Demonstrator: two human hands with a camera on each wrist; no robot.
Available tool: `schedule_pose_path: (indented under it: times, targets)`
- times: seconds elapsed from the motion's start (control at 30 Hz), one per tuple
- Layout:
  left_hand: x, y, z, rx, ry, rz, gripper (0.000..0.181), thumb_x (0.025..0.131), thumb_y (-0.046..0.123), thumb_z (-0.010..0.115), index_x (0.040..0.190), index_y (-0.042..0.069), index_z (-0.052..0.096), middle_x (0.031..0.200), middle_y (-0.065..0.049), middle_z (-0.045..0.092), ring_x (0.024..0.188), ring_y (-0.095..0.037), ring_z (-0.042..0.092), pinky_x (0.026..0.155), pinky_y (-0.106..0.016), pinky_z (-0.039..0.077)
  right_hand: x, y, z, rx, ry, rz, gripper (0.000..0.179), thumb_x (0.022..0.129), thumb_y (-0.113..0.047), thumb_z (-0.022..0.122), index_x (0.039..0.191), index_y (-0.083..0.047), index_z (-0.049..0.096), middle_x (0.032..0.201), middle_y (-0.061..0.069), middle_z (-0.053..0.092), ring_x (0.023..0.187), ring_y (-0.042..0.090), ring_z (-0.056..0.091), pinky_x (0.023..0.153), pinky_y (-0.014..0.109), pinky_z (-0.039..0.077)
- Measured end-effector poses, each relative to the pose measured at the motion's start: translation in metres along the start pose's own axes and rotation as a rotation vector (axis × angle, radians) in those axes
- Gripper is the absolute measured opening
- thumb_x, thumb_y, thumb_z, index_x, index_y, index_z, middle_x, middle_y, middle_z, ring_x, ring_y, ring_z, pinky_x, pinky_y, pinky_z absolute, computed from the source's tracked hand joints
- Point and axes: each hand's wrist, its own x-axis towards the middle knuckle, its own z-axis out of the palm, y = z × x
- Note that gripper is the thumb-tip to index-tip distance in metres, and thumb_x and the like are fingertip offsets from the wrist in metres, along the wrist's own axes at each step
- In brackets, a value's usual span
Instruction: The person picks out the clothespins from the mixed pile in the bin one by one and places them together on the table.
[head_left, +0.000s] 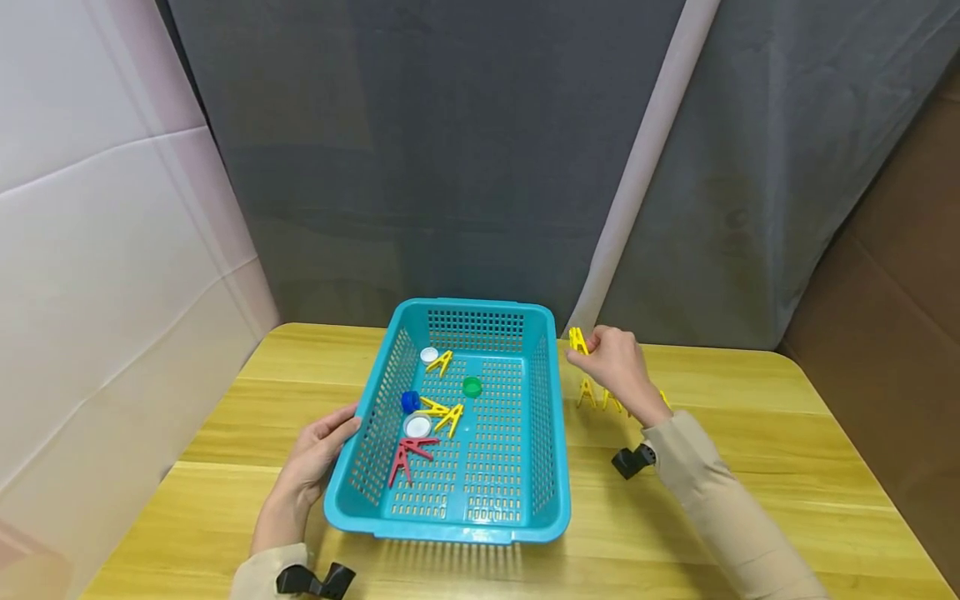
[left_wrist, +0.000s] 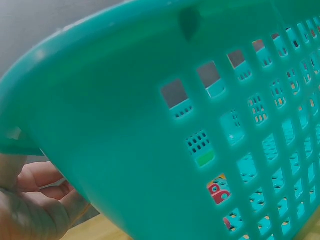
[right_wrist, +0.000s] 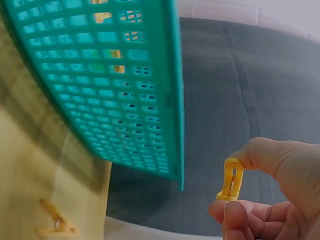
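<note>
My left hand [head_left: 303, 462] grips the left rim of a turquoise plastic basket [head_left: 557, 433]; in the left wrist view its fingers [left_wrist: 42, 175] lie under the rim. Inside are several yellow clothespins [head_left: 450, 421], red clothespins [head_left: 401, 460], a green bottle cap [head_left: 472, 387], a blue cap [head_left: 410, 402] and white lids [head_left: 417, 426]. Just right of the basket, my right hand [head_left: 621, 371] pinches a yellow clothespin [right_wrist: 233, 180] between thumb and fingertips, raised off the table. Below it, more yellow clothespins [head_left: 587, 392] stand on the table, partly hidden by the hand.
The wooden table [head_left: 720, 500] extends on both sides of the basket. A grey curtain [head_left: 450, 167] hangs behind it, with a pale strip [head_left: 637, 183] running down. A white sheet [head_left: 112, 250] is on the left, and a brown panel [head_left: 892, 275] on the right.
</note>
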Motion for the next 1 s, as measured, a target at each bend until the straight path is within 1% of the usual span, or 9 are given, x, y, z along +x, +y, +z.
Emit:
schedule_pose_path:
  times: [0.13,0.37,0.6,0.67,0.83,1.0]
  targets:
    - [-0.001,0.001,0.001,-0.003,0.007,0.000,0.054,0.095,0.011,0.053,0.140,-0.011,0.032,0.096,0.002,0.066,0.081,-0.010,0.065,0.071,-0.029,0.056,-0.009,0.010,0.000,-0.012,-0.014,0.008,0.030,0.081,-0.025,0.067,0.065,-0.005,0.050,0.053,0.001,0.040,0.043,0.014,0.038,0.040,0.023,0.030]
    - [-0.001,0.001,0.001,-0.012,0.004,0.002,0.055,0.095,0.011,0.054,0.139,-0.011,0.032,0.095,0.003,0.066,0.080,-0.010,0.065,0.071,-0.029,0.056,-0.025,0.029,0.006,-0.059,0.001,-0.016,0.031,0.077,-0.026,0.070,0.064,-0.005,0.051,0.051,-0.001,0.039,0.046,0.014,0.037,0.043,0.024,0.028]
    - [0.000,0.001,0.000,-0.018,0.002,0.003,0.055,0.095,0.011,0.054,0.139,-0.012,0.032,0.095,0.003,0.067,0.081,-0.010,0.065,0.072,-0.029,0.056,-0.039,0.042,0.018,-0.022,-0.054,0.067,0.032,0.075,-0.024,0.074,0.064,-0.006,0.050,0.054,0.000,0.041,0.048,0.013,0.038,0.043,0.023,0.029]
    - [-0.001,0.001,0.000,-0.013,-0.002,0.004,0.055,0.094,0.011,0.055,0.139,-0.012,0.032,0.096,0.002,0.067,0.082,-0.011,0.065,0.072,-0.029,0.056,-0.042,0.045,0.022,-0.028,-0.065,0.083,0.033,0.076,-0.025,0.075,0.064,-0.006,0.050,0.055,0.001,0.042,0.049,0.013,0.039,0.043,0.023,0.029]
    - [-0.001,0.001,0.000,-0.012,-0.003,0.005,0.055,0.094,0.011,0.055,0.139,-0.012,0.033,0.095,0.002,0.067,0.081,-0.011,0.066,0.072,-0.029,0.056,-0.048,0.051,0.032,-0.025,-0.074,0.098,0.032,0.075,-0.024,0.075,0.064,-0.006,0.052,0.056,0.001,0.045,0.050,0.013,0.040,0.045,0.024,0.031]
    - [0.000,0.002,0.001,-0.021,0.004,0.000,0.054,0.095,0.010,0.053,0.139,-0.012,0.032,0.093,0.003,0.067,0.080,-0.011,0.066,0.071,-0.029,0.056,-0.053,0.055,0.043,-0.005,-0.093,0.092,0.034,0.075,-0.023,0.075,0.058,-0.007,0.050,0.052,-0.001,0.042,0.048,0.012,0.039,0.045,0.024,0.030]
